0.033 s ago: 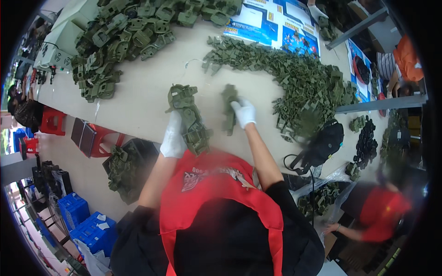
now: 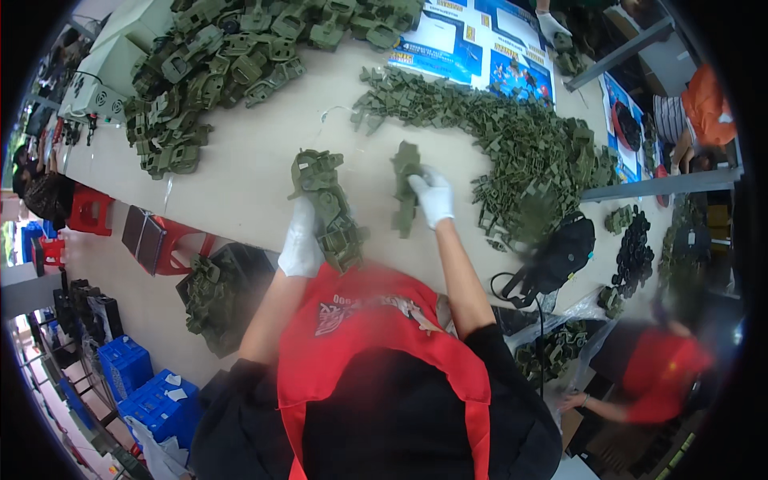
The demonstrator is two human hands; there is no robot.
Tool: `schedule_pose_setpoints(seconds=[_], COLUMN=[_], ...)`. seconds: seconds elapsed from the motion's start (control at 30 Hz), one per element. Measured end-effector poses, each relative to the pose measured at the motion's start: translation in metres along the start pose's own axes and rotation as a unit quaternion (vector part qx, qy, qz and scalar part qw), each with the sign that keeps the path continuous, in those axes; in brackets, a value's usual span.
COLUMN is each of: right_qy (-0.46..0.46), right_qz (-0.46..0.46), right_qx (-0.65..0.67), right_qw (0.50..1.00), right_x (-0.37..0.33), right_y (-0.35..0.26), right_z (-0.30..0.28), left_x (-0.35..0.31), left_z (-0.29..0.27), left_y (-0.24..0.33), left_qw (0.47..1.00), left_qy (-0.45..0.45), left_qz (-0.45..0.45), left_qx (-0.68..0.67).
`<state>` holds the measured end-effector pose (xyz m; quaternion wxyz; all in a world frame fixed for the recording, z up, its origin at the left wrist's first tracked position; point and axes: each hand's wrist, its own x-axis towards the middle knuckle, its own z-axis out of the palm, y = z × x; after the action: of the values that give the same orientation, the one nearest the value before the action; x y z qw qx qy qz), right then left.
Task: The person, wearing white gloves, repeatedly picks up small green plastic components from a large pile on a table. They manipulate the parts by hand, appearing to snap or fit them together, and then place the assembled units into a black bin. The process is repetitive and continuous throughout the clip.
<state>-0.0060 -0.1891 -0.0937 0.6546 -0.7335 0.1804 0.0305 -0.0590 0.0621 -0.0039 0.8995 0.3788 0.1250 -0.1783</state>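
Note:
My left hand [image 2: 301, 242], in a white glove, is closed around the side of a long olive-green moulded plastic shell [image 2: 333, 214], shaped like a toy vehicle body. The shell lies lengthwise in front of my chest, its near end close to the red apron [image 2: 376, 298]. To its right, my white-gloved right hand [image 2: 434, 197] grips a flat, narrow olive-green plastic part [image 2: 406, 190] by its right edge. A gap of bare tabletop separates the two pieces. The fingertips under each piece are hidden.
Green shells [image 2: 232, 56] are heaped at the far left of the pale table [image 2: 264, 152]. Small green parts [image 2: 528, 144] spread across the right. A black bag [image 2: 564, 252] sits by the near right edge; a person in red [image 2: 664, 372] works beyond it.
My right hand has shifted slightly to the right, carrying the narrow green part with it. My left hand and the shell are nearly unmoved.

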Motion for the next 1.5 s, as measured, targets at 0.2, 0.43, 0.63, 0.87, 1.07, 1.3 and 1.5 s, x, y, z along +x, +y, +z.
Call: schedule_pose_setpoints(seconds=[0.2, 0.43, 0.63, 0.87, 1.07, 1.3, 1.5], right_qy=[-0.055, 0.032, 0.066, -0.176, -0.127, -0.238, -0.325], right_qz=[-0.305, -0.304, -0.307, -0.054, 0.05, -0.176, -0.171], right_qx=[-0.234, -0.359, -0.232, 0.047, 0.254, -0.414, -0.211], right_qw=[0.922, 0.882, 0.921, 0.982, 0.958, 0.861, 0.906], right_x=[-0.099, -0.127, -0.123, -0.118, -0.14, -0.117, -0.128], right_y=[-0.163, -0.173, -0.156, -0.156, -0.144, -0.15, -0.161], right_z=[-0.012, 0.007, 0.023, -0.021, -0.002, -0.068, -0.051], left_x=[0.007, -0.006, -0.006, 0.004, -0.011, -0.054, -0.02], left_z=[0.025, 0.051, 0.086, 0.07, 0.108, 0.114, 0.097], left_y=[-0.018, -0.017, -0.012, -0.004, -0.008, 0.06, 0.039], left_qw=[0.985, 0.976, 0.979, 0.994, 0.99, 0.754, 0.789], left_qy=[-0.075, -0.11, -0.135, -0.092, -0.029, -0.107, -0.327], left_qz=[0.064, 0.082, 0.076, 0.059, 0.129, 0.08, -0.178], left_qx=[0.143, 0.166, 0.134, 0.018, 0.043, 0.644, 0.488])
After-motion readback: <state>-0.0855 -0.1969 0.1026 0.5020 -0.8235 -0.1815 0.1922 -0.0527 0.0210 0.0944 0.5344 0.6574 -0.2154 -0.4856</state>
